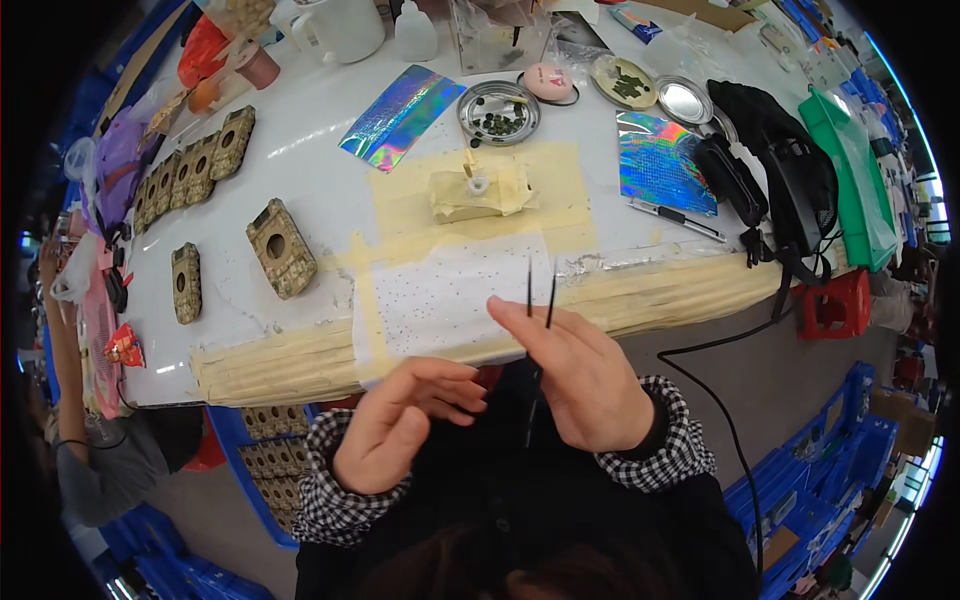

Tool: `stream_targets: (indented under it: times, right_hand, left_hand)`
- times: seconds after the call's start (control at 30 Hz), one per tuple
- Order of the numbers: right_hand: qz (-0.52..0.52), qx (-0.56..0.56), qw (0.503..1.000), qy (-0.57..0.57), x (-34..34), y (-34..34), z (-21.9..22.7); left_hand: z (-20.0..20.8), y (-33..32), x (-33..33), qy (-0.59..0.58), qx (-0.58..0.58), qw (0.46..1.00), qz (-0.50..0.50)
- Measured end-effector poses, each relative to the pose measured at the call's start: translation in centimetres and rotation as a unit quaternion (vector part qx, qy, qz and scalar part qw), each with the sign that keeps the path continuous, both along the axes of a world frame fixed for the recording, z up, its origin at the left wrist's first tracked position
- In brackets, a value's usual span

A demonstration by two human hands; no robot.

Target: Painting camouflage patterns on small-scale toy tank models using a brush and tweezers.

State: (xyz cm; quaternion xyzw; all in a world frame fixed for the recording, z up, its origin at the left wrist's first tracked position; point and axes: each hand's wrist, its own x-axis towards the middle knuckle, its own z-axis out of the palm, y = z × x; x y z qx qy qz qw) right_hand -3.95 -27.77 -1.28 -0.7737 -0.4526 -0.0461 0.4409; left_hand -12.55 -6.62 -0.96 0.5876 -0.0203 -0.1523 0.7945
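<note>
Black tweezers (550,305) are held in my right hand (595,385), their two tips apart and pointing up the table. My left hand (405,425) hovers in front of the table's near edge, its fingers loosely bent and apart, with nothing in it. Between and beyond my hands lies a white sheet (440,300) dotted with tiny dark specks. Behind the sheet a block wrapped in masking tape (455,205) carries a small white ring-shaped piece (478,185). To the left sit a camouflage model tank hull (290,265) with a round hole and a narrower camouflage hull (186,285).
More camouflage hulls (185,180) stand in a row at the far left. A dish of small green parts (515,128), shiny foil sheets (400,115), a pen (680,218), and a black bag (770,150) lie around. A blue crate (232,445) holds several hulls below. A co-worker's arm (65,340) shows at left.
</note>
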Motion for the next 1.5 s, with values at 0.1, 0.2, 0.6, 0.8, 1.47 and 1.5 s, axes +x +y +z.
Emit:
stream_targets:
  times: [0.1, 0.2, 0.6, 0.8, 1.47, 1.5]
  right_hand:
    - [0.046, -0.025, 0.998, -0.028, -0.8, 1.1, 0.8]
    - [0.056, -0.048, 0.997, -0.034, -1.3, 0.9, 1.2]
    - [-0.353, -0.175, 0.903, -0.172, 7.5, -9.3, -2.4]
    - [-0.304, -0.182, 0.926, -0.128, 8.1, -9.5, -2.0]
    - [-0.201, -0.210, 0.956, -0.032, -0.1, -7.2, -0.9]
    - [-0.200, -0.210, 0.957, -0.033, -0.1, -7.0, -1.0]
  left_hand:
    - [-2.3, -1.5, 0.2, -0.014, -0.057, 0.987, -0.148]
    - [-2.3, -2.6, 0.5, 0.027, -0.113, 0.983, -0.142]
    - [-6.7, -6.6, 0.5, 0.238, -0.367, 0.874, -0.213]
    - [-6.8, -7.4, 0.7, 0.275, -0.386, 0.855, -0.211]
    - [-7.7, -8.6, 0.6, 0.317, -0.481, 0.787, -0.221]
    - [-7.7, -8.6, 0.6, 0.318, -0.484, 0.784, -0.223]
